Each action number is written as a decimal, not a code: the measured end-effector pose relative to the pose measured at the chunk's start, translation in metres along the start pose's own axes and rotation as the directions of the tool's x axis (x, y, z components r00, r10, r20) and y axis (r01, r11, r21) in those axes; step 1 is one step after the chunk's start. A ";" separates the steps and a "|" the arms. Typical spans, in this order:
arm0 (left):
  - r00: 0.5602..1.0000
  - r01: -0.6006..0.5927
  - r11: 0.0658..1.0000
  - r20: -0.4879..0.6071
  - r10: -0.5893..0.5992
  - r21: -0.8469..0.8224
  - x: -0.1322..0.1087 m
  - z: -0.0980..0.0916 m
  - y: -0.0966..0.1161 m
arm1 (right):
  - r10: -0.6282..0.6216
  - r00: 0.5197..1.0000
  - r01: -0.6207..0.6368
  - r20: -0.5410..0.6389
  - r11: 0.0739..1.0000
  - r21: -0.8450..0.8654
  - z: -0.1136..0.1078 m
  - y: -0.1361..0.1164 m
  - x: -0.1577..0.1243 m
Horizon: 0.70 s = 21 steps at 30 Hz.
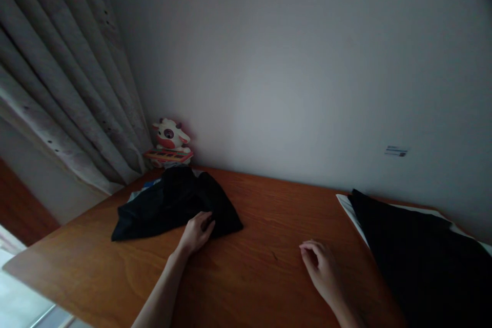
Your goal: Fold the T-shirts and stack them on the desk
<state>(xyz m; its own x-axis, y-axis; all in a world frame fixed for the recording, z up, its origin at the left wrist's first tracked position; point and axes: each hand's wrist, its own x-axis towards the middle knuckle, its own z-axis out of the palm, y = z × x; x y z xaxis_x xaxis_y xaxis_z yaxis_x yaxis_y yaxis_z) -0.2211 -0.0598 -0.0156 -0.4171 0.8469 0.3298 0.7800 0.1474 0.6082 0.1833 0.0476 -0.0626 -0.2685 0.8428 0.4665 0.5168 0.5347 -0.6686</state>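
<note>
A black garment lies bunched at the left of the wooden table; its exact kind does not show. My left hand is at its near edge, with the fingers curled down onto the dark fabric. Thumb and fingers seem closed on the garment, though part of the grip is hidden. Over the bare wood to the right, my right hand is loosely curled. Its thumb and fingertips meet around a gap, and I see nothing held there.
A cow-shaped toy with a keyboard stands in the back left corner, behind the garment. More black fabric lies over white material at the right. A curtain hangs at the left, and a wall borders the table at the back.
</note>
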 end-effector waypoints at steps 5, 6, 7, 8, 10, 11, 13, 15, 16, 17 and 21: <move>0.994 -0.085 0.996 -0.071 0.085 0.006 -0.003 -0.001 0.016 | 0.009 1.000 -0.009 0.003 1.000 0.007 0.000 0.002 -0.001; 0.985 -0.046 0.999 -0.164 0.050 0.028 -0.002 -0.002 0.017 | 0.011 1.000 -0.011 0.003 1.000 0.011 0.000 0.002 0.000; 0.961 0.018 0.998 -0.275 -0.001 0.059 0.000 -0.004 0.016 | 0.013 1.000 -0.013 0.004 1.000 0.015 0.000 0.002 0.000; 0.921 0.105 0.990 -0.384 -0.062 0.094 0.001 -0.006 0.014 | 0.014 1.000 -0.014 0.007 1.000 0.018 0.000 0.002 0.000; 0.839 0.299 0.939 -0.516 -0.174 0.170 0.003 -0.011 0.006 | 0.017 1.000 -0.017 0.011 1.000 0.018 -0.001 0.001 0.000; 0.826 0.364 0.907 -0.523 -0.210 0.212 0.003 -0.013 0.001 | 0.016 1.000 -0.016 0.013 1.000 0.017 -0.001 0.000 0.000; 0.863 0.385 0.879 -0.447 -0.234 0.283 0.002 -0.018 -0.009 | 0.009 1.000 -0.009 0.013 1.000 0.009 -0.002 -0.001 0.000; 0.904 0.321 0.897 -0.382 -0.194 0.304 0.001 -0.020 -0.016 | 0.000 1.000 0.000 0.008 1.000 0.003 -0.001 -0.001 0.000; 0.912 0.283 0.911 -0.376 -0.161 0.298 0.001 -0.018 -0.015 | -0.004 1.000 0.004 0.003 1.000 0.003 -0.001 -0.001 0.000; 0.917 0.244 0.926 -0.380 -0.123 0.287 0.000 -0.016 -0.013 | -0.008 1.000 0.009 -0.005 1.000 0.007 -0.001 -0.001 0.000; 0.936 -0.035 0.972 -0.334 0.113 0.232 -0.012 0.013 0.026 | 0.015 0.999 -0.013 -0.040 0.998 0.064 0.001 -0.004 0.001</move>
<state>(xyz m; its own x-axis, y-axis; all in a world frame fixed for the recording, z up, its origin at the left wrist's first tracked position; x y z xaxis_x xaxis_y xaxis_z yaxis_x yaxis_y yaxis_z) -0.1901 -0.0596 -0.0131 -0.4576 0.6389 0.6184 0.8811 0.2322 0.4121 0.1805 0.0457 -0.0598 -0.2277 0.8477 0.4791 0.4667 0.5268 -0.7104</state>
